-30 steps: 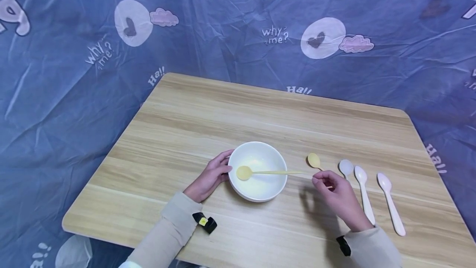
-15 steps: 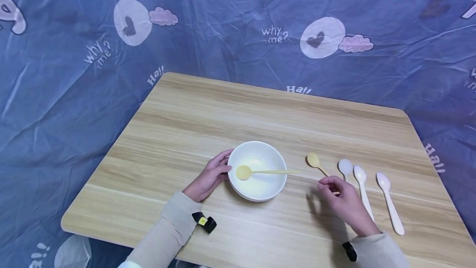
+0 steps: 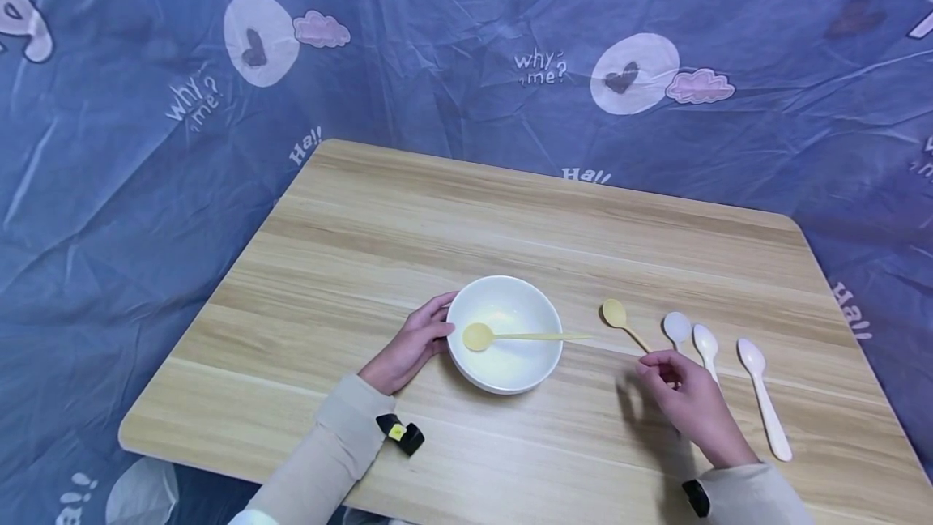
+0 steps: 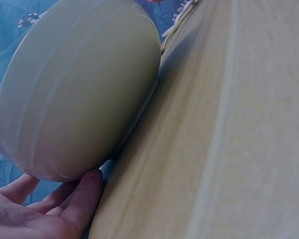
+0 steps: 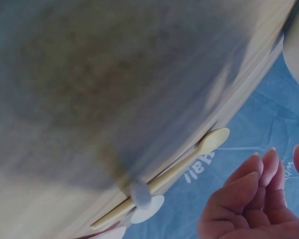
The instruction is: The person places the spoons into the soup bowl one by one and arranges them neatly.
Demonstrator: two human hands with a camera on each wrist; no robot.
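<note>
On the table stands a white bowl (image 3: 510,379), its left side held by my left hand (image 3: 411,347), thumb at the rim. In the left wrist view the fingertips (image 4: 91,186) touch the outside low down. A pale yellow spoon (image 3: 479,337) lies across the bowl, its handle sticking out past the right rim. My right hand (image 3: 692,403) is over the table with loosely bent fingers and nothing in them. Just beyond its fingertips lies another yellow spoon (image 3: 615,313), also seen whole as a spoon (image 5: 179,167) in the right wrist view.
Beside and partly behind the right hand are a white round-headed spoon (image 3: 677,326) and a white spoon (image 3: 705,342). Farther right lies another white spoon (image 3: 761,395). The wooden table (image 3: 437,209) ends at a blue printed cloth (image 3: 452,87) at the back.
My right hand has moved away from the bowl, right and toward the near edge, baring more of the yellow spoon's handle on the table. The left hand and bowl stay put.
</note>
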